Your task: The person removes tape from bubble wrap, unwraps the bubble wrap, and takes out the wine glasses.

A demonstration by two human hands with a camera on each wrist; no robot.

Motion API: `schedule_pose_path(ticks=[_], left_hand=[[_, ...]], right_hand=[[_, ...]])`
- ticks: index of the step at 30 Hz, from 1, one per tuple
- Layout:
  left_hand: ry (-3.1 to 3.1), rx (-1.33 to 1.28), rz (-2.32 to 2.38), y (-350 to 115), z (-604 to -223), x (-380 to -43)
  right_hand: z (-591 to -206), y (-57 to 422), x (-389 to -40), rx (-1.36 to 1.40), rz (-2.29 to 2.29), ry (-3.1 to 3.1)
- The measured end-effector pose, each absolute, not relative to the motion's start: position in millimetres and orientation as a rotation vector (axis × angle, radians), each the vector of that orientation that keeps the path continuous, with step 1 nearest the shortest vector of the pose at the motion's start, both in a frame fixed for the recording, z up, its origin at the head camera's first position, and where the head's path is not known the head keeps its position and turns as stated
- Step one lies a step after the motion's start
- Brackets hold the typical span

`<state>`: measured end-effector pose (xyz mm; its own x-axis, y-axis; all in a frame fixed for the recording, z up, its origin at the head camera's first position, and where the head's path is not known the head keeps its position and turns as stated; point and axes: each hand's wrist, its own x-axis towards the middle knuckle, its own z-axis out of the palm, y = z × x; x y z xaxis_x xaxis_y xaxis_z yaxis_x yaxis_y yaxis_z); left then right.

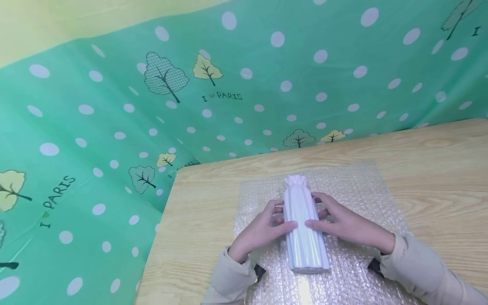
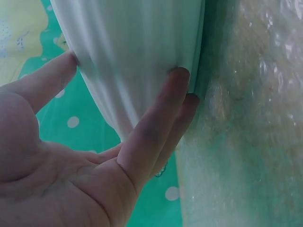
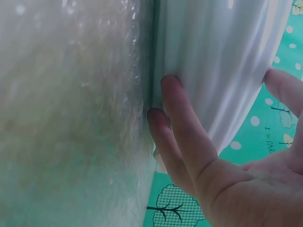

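Note:
A white, glossy vase (image 1: 303,228) with ridged sides and a faceted, narrowed neck lies on its side on a sheet of bubble wrap (image 1: 354,190). Its neck points toward the far table edge. On its left side, my left hand (image 1: 261,231) holds it with the thumb on top and the fingers along the flank. My right hand (image 1: 343,222) does the same from the right, the two thumb tips a little apart. In the left wrist view, fingertips touch the vase (image 2: 128,52) close to the wrap. The right wrist view shows fingertips against the vase (image 3: 213,61) too.
The wood-grain table (image 1: 198,203) extends left and right of the wrap. Behind and to the left hangs a green cloth (image 1: 228,84) with white dots and printed trees. A dark strap piece (image 1: 259,271) shows at the left cuff, and another (image 1: 375,267) at the right.

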<state>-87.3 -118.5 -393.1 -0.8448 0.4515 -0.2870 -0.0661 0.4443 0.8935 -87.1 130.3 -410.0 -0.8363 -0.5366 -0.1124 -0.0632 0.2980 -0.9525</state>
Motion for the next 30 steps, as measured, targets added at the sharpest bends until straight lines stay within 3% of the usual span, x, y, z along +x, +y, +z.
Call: schedule_pose_path(ticks=[30], left_hand=[[2.152, 0.316, 1.49, -115.1, -390.4, -82.8]], right_hand=[[-403.9, 128.3, -84.5, -0.43, -1.585, 2.177]])
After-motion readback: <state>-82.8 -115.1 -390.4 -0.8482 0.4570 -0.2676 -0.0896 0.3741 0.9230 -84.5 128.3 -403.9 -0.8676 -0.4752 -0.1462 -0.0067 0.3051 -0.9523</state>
